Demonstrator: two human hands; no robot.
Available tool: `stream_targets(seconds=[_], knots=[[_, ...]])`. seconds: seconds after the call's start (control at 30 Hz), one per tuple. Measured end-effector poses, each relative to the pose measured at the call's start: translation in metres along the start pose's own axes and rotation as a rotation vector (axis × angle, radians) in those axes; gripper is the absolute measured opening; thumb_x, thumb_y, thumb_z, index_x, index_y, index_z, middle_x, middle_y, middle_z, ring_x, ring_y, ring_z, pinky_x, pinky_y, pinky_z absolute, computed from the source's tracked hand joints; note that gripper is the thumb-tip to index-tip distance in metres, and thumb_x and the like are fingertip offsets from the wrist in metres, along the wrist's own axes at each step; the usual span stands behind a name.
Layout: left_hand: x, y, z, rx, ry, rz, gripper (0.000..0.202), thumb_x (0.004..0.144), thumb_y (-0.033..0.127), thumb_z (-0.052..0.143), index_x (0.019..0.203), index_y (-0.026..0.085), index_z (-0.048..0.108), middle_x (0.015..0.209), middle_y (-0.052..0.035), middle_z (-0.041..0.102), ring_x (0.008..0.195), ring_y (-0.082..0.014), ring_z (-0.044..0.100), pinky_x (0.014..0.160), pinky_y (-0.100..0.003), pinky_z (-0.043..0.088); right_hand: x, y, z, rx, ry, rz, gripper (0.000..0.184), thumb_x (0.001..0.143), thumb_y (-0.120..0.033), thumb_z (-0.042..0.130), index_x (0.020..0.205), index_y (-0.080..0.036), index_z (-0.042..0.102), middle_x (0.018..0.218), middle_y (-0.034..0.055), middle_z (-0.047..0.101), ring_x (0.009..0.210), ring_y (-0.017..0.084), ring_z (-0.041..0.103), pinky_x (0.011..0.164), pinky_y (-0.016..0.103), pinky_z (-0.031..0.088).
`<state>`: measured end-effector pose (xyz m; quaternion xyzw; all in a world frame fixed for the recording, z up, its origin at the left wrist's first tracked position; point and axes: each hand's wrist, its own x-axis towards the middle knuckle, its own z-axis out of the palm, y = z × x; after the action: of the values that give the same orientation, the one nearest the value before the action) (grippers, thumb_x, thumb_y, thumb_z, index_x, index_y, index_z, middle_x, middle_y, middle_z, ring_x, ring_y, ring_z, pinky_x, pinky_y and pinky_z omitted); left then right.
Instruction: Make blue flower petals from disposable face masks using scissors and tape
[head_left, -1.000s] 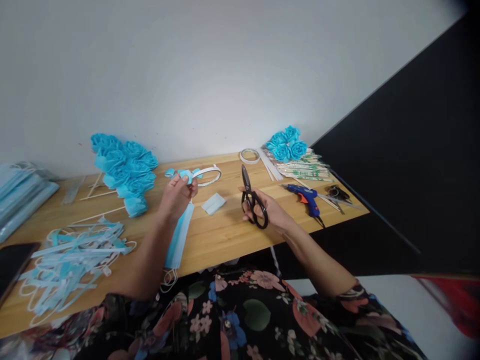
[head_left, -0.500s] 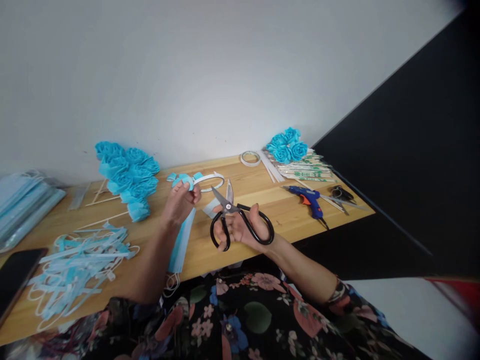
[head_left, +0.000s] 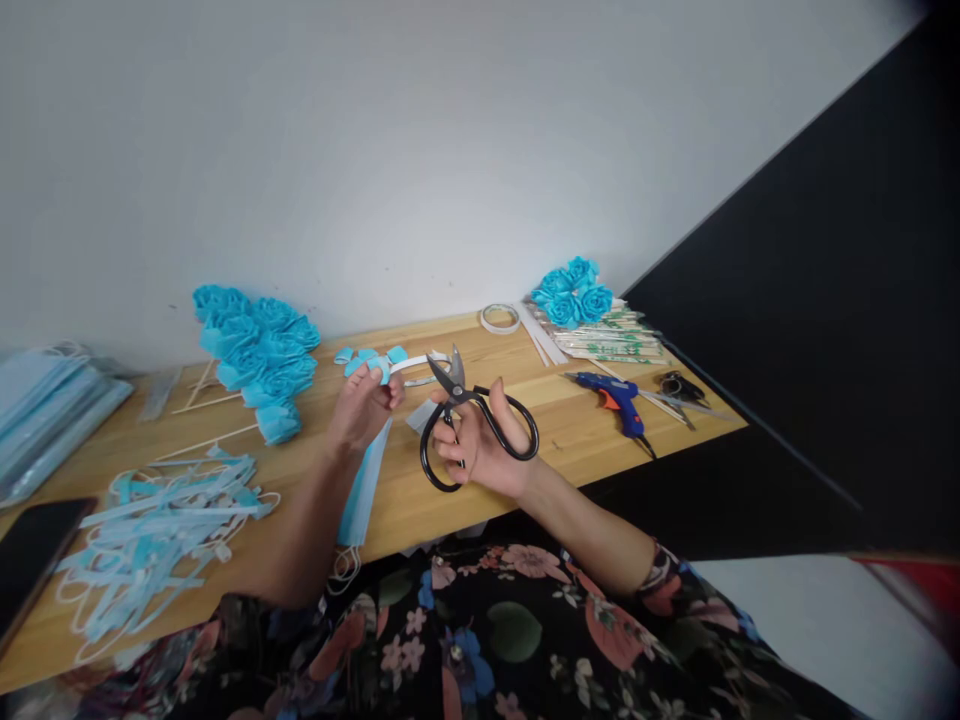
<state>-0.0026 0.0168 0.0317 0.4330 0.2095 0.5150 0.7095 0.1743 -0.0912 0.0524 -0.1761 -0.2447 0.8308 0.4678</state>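
Scissors have shifted left, blades apart, bare tabletop to their right.

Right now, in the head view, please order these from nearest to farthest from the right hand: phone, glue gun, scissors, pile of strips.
From the right hand:
1. Scissors, held in it.
2. Glue gun, to its right.
3. Pile of strips, left, past the left forearm.
4. Phone, at the picture's left edge.
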Motion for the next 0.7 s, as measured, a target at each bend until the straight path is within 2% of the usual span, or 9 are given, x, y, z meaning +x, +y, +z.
stream_targets(seconds=[0.2,0.33,0.53,0.7], knots=[[0.0009,-0.0007,0.0006,-0.008,0.048,0.015,0.047,0.064,0.046,0.091,0.071,0.019,0.053,0.063,0.0029,0.05,0.059,-0.0099,0.047,0.048,-0.019,0.037,-0.0029,-0.0017,0.0009,0.131,0.107,-0.04,0.057,0.098,-0.071,0.034,0.114,-0.023,0.059,0.073,-0.003,0.044,0.057,0.011,0.032,0.046,0.018,0.033],[0.0002,-0.0016,-0.0015,-0.029,0.025,0.053,0.046,0.068,0.045,0.09,0.071,0.019,0.053,0.063,0.0028,0.05,0.059,-0.0093,0.046,0.049,-0.018,0.037,-0.003,-0.0013,0.0018,0.179,0.101,-0.061,0.054,0.1,-0.066,0.037,0.108,-0.02,0.063,0.068,-0.0045,0.042,0.052,0.009,0.03,0.042,0.016,0.032],[-0.0002,-0.0018,-0.0026,-0.021,0.02,0.066,0.045,0.07,0.046,0.089,0.072,0.019,0.052,0.064,0.003,0.048,0.06,-0.0098,0.046,0.049,-0.019,0.038,-0.0014,0.0032,-0.0013,0.128,0.085,-0.09,0.058,0.102,-0.065,0.031,0.108,-0.018,0.066,0.057,-0.0085,0.037,0.039,0.006,0.023,0.036,0.015,0.032],[0.0002,-0.0003,-0.0004,-0.017,0.026,0.066,0.045,0.069,0.046,0.089,0.071,0.019,0.053,0.063,0.0028,0.049,0.06,-0.0093,0.046,0.049,-0.019,0.037,-0.0005,0.0061,-0.0023,0.057,0.074,-0.149,0.053,0.1,-0.063,0.044,0.106,-0.017,0.069,0.05,-0.0112,0.037,0.033,0.003,0.015,0.031,0.014,0.03]])
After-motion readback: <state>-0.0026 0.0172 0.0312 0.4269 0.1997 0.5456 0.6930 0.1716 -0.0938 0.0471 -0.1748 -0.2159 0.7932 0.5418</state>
